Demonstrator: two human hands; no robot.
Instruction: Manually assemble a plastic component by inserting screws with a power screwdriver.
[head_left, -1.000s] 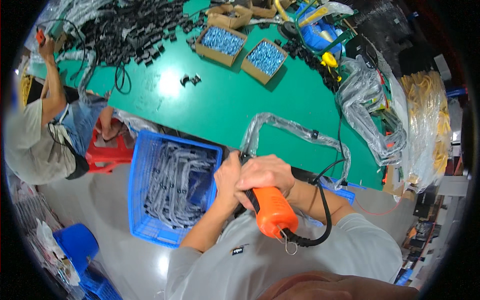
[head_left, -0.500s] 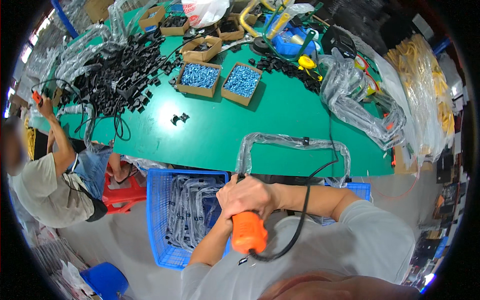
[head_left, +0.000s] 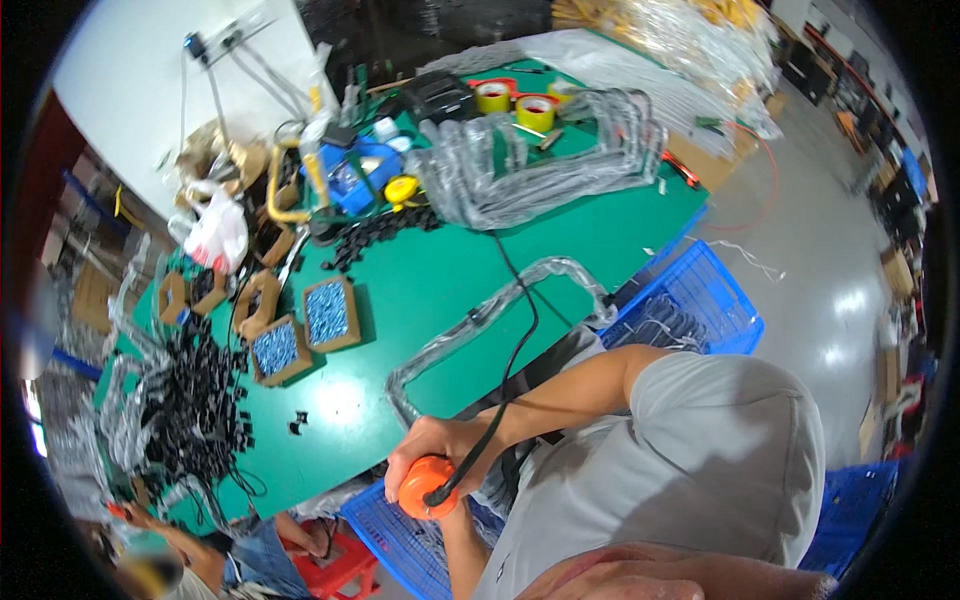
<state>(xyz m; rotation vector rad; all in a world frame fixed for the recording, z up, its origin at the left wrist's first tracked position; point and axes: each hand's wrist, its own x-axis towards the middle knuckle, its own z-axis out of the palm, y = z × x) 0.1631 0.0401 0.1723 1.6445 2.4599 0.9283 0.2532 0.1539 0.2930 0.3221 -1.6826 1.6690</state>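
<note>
My right hand [head_left: 432, 443] is wrapped round an orange corded power screwdriver [head_left: 428, 488], its rear end facing up. The black cord [head_left: 517, 355] loops over my right forearm and onto the green table. My left forearm [head_left: 462, 550] comes up beneath the screwdriver; the left hand is hidden behind the tool and right hand. A bent U-shaped tube [head_left: 430, 352] in clear plastic wrap lies at the table's near edge, one end reaching my hands. A dark clip sits along its long side. The screwdriver's tip is out of sight.
Open boxes of blue screws [head_left: 327, 313] and a heap of black clips [head_left: 190, 400] lie on the green table [head_left: 400, 280]. Wrapped tubes [head_left: 540, 170] and yellow tape rolls [head_left: 535, 113] are farther back. Blue crates [head_left: 690, 290] flank me. A co-worker's hand [head_left: 140, 518] is at lower left.
My view has swung to the right and tilted, so the table appears turned and the right-hand crate shows more. My right hand still grips the screwdriver; the left hand has become hidden.
</note>
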